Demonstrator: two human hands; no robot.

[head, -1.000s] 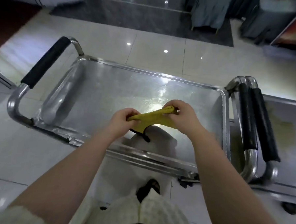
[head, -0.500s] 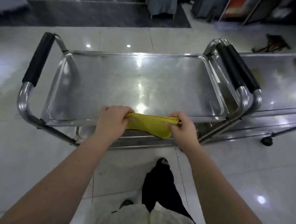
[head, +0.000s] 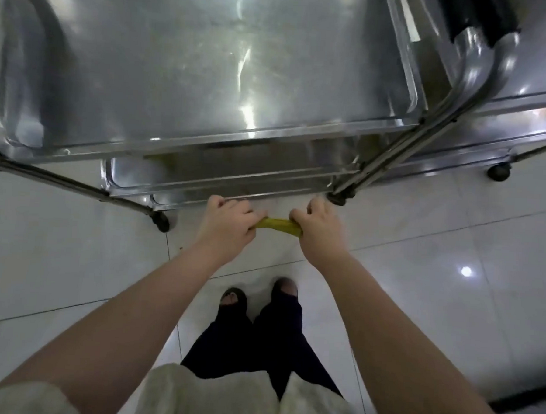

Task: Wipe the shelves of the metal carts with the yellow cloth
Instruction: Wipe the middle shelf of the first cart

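While our left hand (head: 225, 225) and right hand (head: 316, 229) each grip the yellow cloth (head: 277, 226) bunched between them, the metal cart (head: 206, 133) stands just beyond.

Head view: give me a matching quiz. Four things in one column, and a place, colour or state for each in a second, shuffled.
Things
1. cloth
2. top shelf
3. caster
4. left shoe

Place, colour or state
a. shiny metal, fills the upper part of the picture
b. open-toed, in the picture's lower middle
c. yellow, bunched, gripped by the left hand and the right hand
d. small, dark, just left of the left hand

Pairs: 1-c, 2-a, 3-d, 4-b
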